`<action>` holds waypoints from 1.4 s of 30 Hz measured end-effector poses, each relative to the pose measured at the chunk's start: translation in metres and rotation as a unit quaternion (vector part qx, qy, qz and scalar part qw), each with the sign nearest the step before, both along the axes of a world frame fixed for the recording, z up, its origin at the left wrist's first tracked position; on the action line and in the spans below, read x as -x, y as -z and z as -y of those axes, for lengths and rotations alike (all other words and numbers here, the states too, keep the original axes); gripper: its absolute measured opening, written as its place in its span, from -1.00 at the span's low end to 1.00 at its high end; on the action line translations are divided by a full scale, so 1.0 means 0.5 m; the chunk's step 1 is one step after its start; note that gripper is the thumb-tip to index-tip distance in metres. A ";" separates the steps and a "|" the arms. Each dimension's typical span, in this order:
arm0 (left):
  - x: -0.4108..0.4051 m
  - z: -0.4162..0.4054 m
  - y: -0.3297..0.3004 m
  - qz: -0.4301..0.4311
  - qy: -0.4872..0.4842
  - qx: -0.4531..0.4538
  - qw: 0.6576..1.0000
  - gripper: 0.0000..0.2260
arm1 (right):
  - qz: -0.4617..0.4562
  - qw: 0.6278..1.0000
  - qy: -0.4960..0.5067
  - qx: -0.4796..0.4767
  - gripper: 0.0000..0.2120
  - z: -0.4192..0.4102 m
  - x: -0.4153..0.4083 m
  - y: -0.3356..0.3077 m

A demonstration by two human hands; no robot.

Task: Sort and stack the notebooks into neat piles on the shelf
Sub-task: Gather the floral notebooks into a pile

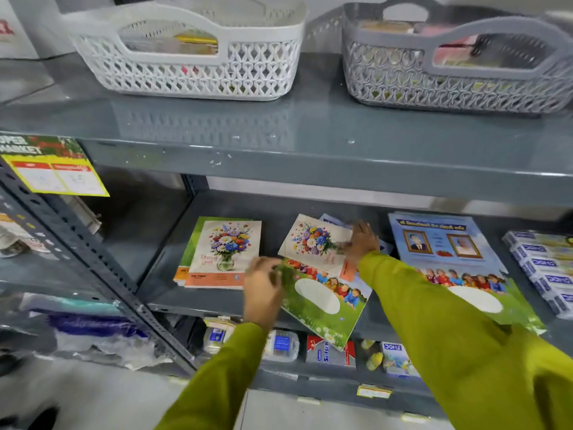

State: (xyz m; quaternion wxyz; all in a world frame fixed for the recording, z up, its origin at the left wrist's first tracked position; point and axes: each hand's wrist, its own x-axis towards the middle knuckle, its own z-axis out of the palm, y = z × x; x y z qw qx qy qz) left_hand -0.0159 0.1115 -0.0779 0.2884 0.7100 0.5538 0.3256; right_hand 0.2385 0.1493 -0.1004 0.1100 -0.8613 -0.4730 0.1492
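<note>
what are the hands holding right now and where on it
The left hand grips the green children-cover notebook at its upper left corner. The right hand rests on the flower-cover notebook at its right edge; a grip cannot be told.

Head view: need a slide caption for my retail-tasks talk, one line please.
Left hand and right hand sort loose notebooks beside a neat floral pile.

Your grey metal shelf [248, 209] carries a flower-cover notebook pile [221, 254] toward its left end, loose overlapping notebooks [322, 274] mid-shelf overhanging the front edge, a blue-and-green notebook stack [446, 243] beside them, boxed cartons [539, 265] at the right end.
</note>
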 end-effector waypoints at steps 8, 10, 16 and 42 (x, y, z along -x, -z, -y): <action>-0.132 0.022 0.044 0.062 0.016 0.237 0.969 -0.81 | 0.025 0.998 -0.047 0.034 -0.55 0.048 -0.038 -0.007; -0.131 0.016 0.046 0.060 0.008 0.242 0.968 -0.84 | 0.016 0.998 -0.036 0.047 -0.58 0.062 -0.031 -0.011; -0.100 0.016 0.068 0.149 -0.017 0.298 0.943 -0.88 | -0.091 0.995 0.019 0.045 -0.84 0.151 -0.004 0.001; 0.261 -0.122 -0.008 -0.028 -0.192 0.068 0.979 -0.77 | -0.402 0.909 0.058 -0.092 -0.91 0.049 0.390 -0.031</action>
